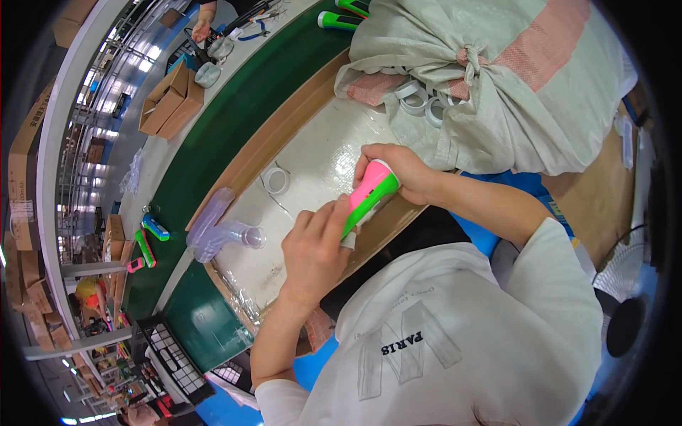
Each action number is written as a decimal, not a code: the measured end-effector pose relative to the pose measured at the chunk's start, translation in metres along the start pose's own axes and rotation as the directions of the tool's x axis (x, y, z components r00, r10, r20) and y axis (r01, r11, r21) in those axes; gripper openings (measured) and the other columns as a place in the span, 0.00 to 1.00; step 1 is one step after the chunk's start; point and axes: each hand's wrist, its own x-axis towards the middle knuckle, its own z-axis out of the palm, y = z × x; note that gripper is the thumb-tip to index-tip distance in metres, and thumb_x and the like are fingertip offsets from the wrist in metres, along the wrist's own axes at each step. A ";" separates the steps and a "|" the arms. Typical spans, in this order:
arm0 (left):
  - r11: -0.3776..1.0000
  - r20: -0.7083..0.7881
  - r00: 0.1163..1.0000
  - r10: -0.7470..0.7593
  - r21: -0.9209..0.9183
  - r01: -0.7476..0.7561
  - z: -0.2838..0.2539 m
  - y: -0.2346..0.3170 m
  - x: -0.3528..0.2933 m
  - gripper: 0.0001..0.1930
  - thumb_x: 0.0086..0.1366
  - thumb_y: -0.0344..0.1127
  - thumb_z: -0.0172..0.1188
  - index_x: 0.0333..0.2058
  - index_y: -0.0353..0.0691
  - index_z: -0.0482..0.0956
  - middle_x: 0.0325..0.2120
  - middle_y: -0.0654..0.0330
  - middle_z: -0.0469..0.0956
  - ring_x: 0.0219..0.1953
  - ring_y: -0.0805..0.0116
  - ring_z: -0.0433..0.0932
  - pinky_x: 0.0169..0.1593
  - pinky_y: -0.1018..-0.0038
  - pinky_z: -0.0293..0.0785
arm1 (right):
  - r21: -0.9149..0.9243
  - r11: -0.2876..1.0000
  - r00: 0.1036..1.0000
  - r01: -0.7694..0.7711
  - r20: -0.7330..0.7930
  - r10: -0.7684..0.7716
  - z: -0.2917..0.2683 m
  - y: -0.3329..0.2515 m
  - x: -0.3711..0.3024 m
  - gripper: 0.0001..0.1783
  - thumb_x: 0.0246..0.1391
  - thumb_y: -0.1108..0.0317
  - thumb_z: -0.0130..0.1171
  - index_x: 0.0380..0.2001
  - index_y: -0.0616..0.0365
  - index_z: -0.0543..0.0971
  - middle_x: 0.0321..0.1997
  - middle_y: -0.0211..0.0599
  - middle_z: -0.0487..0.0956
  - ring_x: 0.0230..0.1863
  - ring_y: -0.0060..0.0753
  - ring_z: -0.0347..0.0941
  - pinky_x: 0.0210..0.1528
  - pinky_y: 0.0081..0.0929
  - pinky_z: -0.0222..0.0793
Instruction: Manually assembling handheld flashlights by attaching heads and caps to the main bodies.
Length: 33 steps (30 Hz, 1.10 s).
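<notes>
Both my hands hold a pink-and-green flashlight (371, 190) with a white ring round its wide end. My left hand (315, 247) is closed round its narrow body. At the wide end, the fingers of my right hand (398, 169) are curled against the rim. The flashlight is tilted over the near edge of a shallow cardboard tray (312, 145). On the tray's pale floor lies a loose white ring (275, 180). Clear plastic nested pieces (226, 236) rest at its left end. More white rings (412, 98) spill from the mouth of a woven sack (490, 85).
The sack fills the far right. Beyond the tray runs a green conveyor belt (234, 117) carrying several flashlights (147, 248). Across it stand an open cardboard box (172, 103) and pliers (253, 31). Another person's hand (202, 25) shows at the top. A black basket (174, 358) sits lower left.
</notes>
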 end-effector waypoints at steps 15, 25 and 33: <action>0.988 -0.038 0.999 -0.013 -0.155 0.007 -0.001 -0.015 0.003 0.26 0.48 0.27 0.68 0.49 0.36 0.75 0.35 0.53 0.79 0.31 0.58 0.76 0.35 0.70 0.74 | 0.068 0.997 0.999 0.021 -0.033 -0.019 0.008 -0.019 -0.017 0.20 0.62 0.54 0.44 0.43 0.59 0.74 0.42 0.36 0.77 0.45 0.27 0.73 0.44 0.28 0.71; 0.996 -0.011 1.000 -0.011 -0.086 0.010 0.018 -0.011 0.001 0.28 0.46 0.26 0.69 0.49 0.35 0.74 0.34 0.53 0.79 0.29 0.56 0.76 0.35 0.67 0.74 | -0.132 0.971 0.979 0.201 0.068 -0.194 -0.011 0.002 0.000 0.19 0.61 0.58 0.43 0.32 0.63 0.76 0.34 0.38 0.78 0.36 0.29 0.73 0.45 0.26 0.67; 0.169 0.559 0.795 -0.236 -0.782 0.600 -0.022 -0.015 -0.023 0.27 0.48 0.25 0.70 0.50 0.32 0.75 0.40 0.57 0.81 0.42 0.74 0.78 0.48 0.75 0.73 | -0.314 -0.001 0.245 0.950 0.743 -0.623 0.027 -0.035 -0.064 0.22 0.54 0.56 0.46 0.41 0.63 0.77 0.48 0.52 0.75 0.50 0.55 0.72 0.47 0.42 0.71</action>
